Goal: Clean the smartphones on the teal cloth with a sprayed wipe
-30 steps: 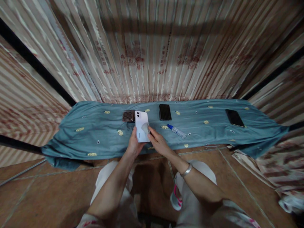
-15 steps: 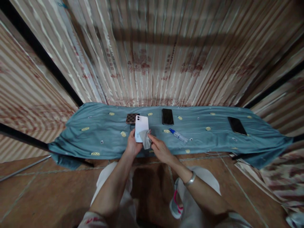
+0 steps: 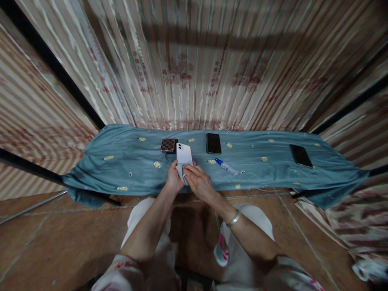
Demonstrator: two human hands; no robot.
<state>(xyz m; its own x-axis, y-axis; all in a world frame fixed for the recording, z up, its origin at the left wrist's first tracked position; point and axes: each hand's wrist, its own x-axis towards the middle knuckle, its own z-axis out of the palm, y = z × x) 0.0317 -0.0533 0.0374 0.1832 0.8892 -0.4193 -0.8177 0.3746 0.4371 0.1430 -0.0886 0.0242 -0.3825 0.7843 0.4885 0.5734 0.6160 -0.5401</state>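
Note:
A white smartphone (image 3: 184,154) is held back side up over the near edge of the cloth-covered table, its camera lenses at the far left corner. My left hand (image 3: 175,176) grips the phone's lower left side. A grey cloth (image 3: 181,173) lies against the lower part of the phone's back. My right hand (image 3: 198,181) presses that cloth down with its fingers, covering part of it. Just beyond the phone sits a brown checkered wallet-like item (image 3: 168,145), with something dark beside it.
A dark phone (image 3: 214,143) lies right of centre, and another dark phone (image 3: 301,155) at the right end. Between them and me is a clear spray bottle with a blue top (image 3: 226,167). Teal patterned cloth (image 3: 139,178) drapes the table; curtains (image 3: 194,81) hang behind.
My right hand has moved left over the phone, pushing the grey cloth across its lower back. The phone has shifted slightly right, and the whole view has tilted a little.

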